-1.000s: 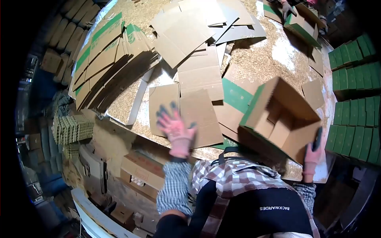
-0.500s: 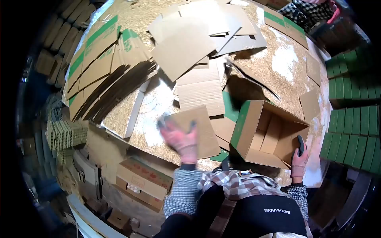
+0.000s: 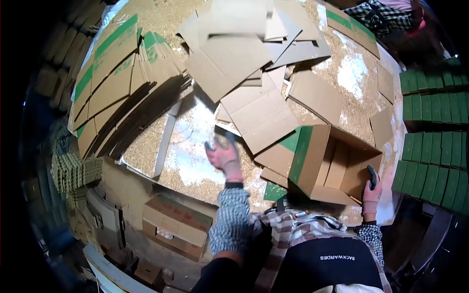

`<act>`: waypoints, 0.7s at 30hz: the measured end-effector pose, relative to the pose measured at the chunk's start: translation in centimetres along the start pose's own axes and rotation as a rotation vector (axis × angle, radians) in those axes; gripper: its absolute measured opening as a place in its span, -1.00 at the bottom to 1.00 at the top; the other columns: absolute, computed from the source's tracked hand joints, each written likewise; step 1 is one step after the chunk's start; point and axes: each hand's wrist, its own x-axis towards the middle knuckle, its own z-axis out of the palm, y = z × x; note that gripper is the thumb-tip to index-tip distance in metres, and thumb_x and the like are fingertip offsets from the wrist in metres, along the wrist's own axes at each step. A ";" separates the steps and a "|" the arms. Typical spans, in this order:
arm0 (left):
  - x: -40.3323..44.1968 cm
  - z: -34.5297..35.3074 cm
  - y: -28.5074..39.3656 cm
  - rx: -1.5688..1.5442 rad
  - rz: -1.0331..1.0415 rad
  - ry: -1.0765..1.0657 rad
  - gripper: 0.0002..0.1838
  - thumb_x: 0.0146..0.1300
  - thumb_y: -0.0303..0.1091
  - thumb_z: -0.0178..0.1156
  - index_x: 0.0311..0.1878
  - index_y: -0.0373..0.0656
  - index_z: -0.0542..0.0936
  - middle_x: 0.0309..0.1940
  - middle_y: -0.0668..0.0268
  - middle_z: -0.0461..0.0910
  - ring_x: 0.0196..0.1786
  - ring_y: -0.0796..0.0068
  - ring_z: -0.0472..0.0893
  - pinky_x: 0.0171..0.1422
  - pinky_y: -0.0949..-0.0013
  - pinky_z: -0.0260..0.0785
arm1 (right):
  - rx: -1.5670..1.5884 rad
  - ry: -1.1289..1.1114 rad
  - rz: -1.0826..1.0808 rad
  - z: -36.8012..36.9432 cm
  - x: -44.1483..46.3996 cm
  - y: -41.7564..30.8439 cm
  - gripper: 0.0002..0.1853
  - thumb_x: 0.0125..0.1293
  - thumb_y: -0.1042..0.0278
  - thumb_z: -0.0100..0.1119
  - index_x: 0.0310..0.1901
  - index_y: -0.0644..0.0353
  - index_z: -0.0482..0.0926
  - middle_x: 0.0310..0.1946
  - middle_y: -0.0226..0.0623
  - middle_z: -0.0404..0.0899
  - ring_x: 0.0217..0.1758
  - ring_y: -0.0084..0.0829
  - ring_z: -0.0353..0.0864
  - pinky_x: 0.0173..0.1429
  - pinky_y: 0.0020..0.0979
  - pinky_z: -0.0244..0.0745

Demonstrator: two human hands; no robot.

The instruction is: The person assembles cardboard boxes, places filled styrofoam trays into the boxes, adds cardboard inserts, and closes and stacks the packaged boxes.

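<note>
My left hand (image 3: pixel 224 157), in a pink glove with dark fingertips, is over the table with its fingers apart and nothing in them. Just beyond it lies a creased cardboard sheet (image 3: pixel 264 119). My right hand (image 3: pixel 372 194), gloved the same way, grips the near right edge of an open cardboard box (image 3: pixel 337 163). The box rests on its side, its opening toward the right and a green band on its left. Some fingers of this hand are hidden by the box wall. Loose cardboard pieces (image 3: pixel 277 161) lie partly under the box.
A heap of flat cardboard (image 3: pixel 229 63) covers the table's far middle, with a blurred sheet (image 3: pixel 232 18) above it. Folded green-banded cartons (image 3: pixel 117 73) lean at left. Green boxes (image 3: pixel 432 146) are stacked at right. Egg trays (image 3: pixel 73 166) and a carton (image 3: pixel 176 224) are below the table edge.
The cardboard sheet beneath my left hand is gone from there, and a blurred sheet shows at the far end. The creased sheet has turned; another has dropped flat. My right hand stays on the box.
</note>
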 end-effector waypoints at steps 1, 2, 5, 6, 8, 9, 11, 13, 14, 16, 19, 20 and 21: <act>-0.2 1.3 1.0 0.045 0.074 -0.114 -0.45 0.43 -0.06 0.05 0.41 -0.03 0.33 0.41 0.02 0.21 0.45 0.17 0.23 0.50 0.13 0.11 | -0.001 -0.034 0.017 -0.1 -0.3 -0.1 -0.50 0.19 0.60 0.04 0.20 0.12 0.53 0.08 -0.18 0.62 0.16 -0.20 0.59 0.27 -0.31 0.41; -0.1 2.3 1.9 -0.287 0.105 -0.070 -0.43 0.42 -0.11 0.07 0.44 -0.03 0.27 0.43 0.04 0.17 0.44 0.16 0.24 0.50 0.16 0.11 | 0.004 -0.049 0.031 -0.1 0.2 -0.7 -0.50 0.18 0.60 0.07 0.20 0.12 0.53 0.06 -0.18 0.63 0.15 -0.19 0.60 0.25 -0.31 0.43; -1.8 2.8 5.3 -1.235 0.123 -0.117 -0.28 0.39 -0.26 0.14 0.53 -0.02 0.06 0.47 0.08 0.10 0.41 0.13 0.25 0.49 0.24 0.12 | -0.023 -0.062 0.016 -0.5 0.9 -2.1 -0.49 0.15 0.60 0.13 0.19 0.12 0.54 0.04 -0.17 0.64 0.11 -0.19 0.62 0.22 -0.32 0.45; -2.8 0.0 6.9 -1.498 0.077 -0.231 -0.21 0.37 -0.32 0.17 0.56 -0.02 -0.02 0.47 0.09 0.12 0.41 0.13 0.26 0.48 0.25 0.14 | -0.031 -0.074 -0.001 -0.5 0.9 -2.5 -0.49 0.13 0.60 0.15 0.18 0.12 0.54 0.03 -0.17 0.64 0.10 -0.19 0.62 0.22 -0.32 0.46; -1.6 -1.9 8.1 -1.544 -0.038 -0.271 -0.13 0.30 -0.33 0.27 0.55 0.01 -0.03 0.49 0.11 0.07 0.43 0.16 0.23 0.48 0.26 0.16 | -0.006 -0.072 0.008 0.0 0.9 -1.1 -0.46 0.11 0.60 0.21 0.19 0.07 0.54 0.03 -0.14 0.64 0.09 -0.18 0.62 0.22 -0.31 0.46; 0.6 -0.3 7.2 -1.564 -0.179 -0.339 -0.17 0.35 -0.28 0.20 0.55 0.01 -0.05 0.50 0.13 0.07 0.48 0.13 0.18 0.55 0.21 0.05 | -0.021 -0.087 0.030 -0.2 1.1 -1.1 -0.45 0.11 0.60 0.21 0.20 0.05 0.54 0.03 -0.14 0.64 0.09 -0.17 0.62 0.22 -0.31 0.46; 1.4 -2.8 5.6 -1.587 -0.204 -0.394 -0.23 0.37 -0.18 0.10 0.55 0.05 -0.02 0.48 0.12 0.13 0.51 0.09 0.10 0.57 0.01 -0.07 | 0.003 -0.099 0.040 -0.8 1.4 0.2 -0.41 0.10 0.61 0.23 0.22 0.01 0.52 0.04 -0.13 0.64 0.09 -0.17 0.62 0.22 -0.28 0.47; 0.1 -7.9 2.8 -1.614 -0.130 -0.425 -0.28 0.39 -0.09 0.00 0.55 0.09 0.00 0.46 0.11 0.18 0.54 0.05 0.03 0.59 -0.19 -0.20 | -0.031 -0.045 0.002 -2.2 2.2 2.6 -0.40 0.10 0.63 0.22 0.23 0.01 0.52 0.05 -0.12 0.63 0.10 -0.16 0.62 0.22 -0.28 0.47; 0.4 -8.8 -0.4 -1.588 -0.014 -0.405 -0.18 0.31 0.02 0.11 0.55 0.11 0.01 0.42 0.06 0.22 0.50 0.03 0.11 0.55 -0.21 -0.11 | -0.041 -0.033 -0.004 -2.5 1.5 3.4 -0.40 0.10 0.64 0.21 0.24 0.01 0.51 0.06 -0.11 0.62 0.10 -0.16 0.62 0.22 -0.28 0.47; 2.6 -10.1 -7.6 -1.701 -0.018 -0.583 -0.17 0.24 0.05 0.16 0.48 -0.14 0.15 0.29 0.08 0.38 0.28 0.11 0.45 0.38 0.03 0.32 | 0.125 -0.090 0.081 -2.7 1.3 4.1 -0.38 0.10 0.66 0.20 0.24 -0.04 0.51 0.10 -0.14 0.59 0.12 -0.12 0.60 0.23 -0.26 0.47; -0.7 -17.9 -10.4 -1.633 0.029 -0.702 -0.28 0.27 -0.10 0.11 0.43 -0.23 0.20 0.27 0.01 0.41 0.23 0.06 0.51 0.34 0.04 0.39 | 0.013 -0.082 0.047 -0.8 1.6 4.3 -0.36 0.12 0.62 0.17 0.28 -0.11 0.46 0.07 -0.09 0.59 0.10 -0.05 0.59 0.21 -0.22 0.47; 0.2 -18.2 -12.1 -1.669 -0.035 -0.790 -0.27 0.27 -0.11 0.11 0.44 -0.23 0.19 0.29 0.00 0.39 0.25 0.03 0.50 0.35 0.02 0.37 | 0.024 -0.072 0.029 -0.5 1.9 3.4 -0.35 0.12 0.61 0.16 0.29 -0.12 0.44 0.06 -0.07 0.59 0.08 -0.03 0.59 0.20 -0.21 0.47; -1.1 -19.6 -11.1 -1.658 -0.020 -0.855 -0.26 0.27 -0.12 0.10 0.45 -0.24 0.18 0.30 -0.02 0.38 0.26 0.01 0.49 0.36 0.01 0.36 | 0.029 -0.054 0.021 -0.4 1.9 2.7 -0.34 0.13 0.60 0.15 0.31 -0.14 0.42 0.05 -0.05 0.59 0.07 -0.01 0.58 0.18 -0.20 0.47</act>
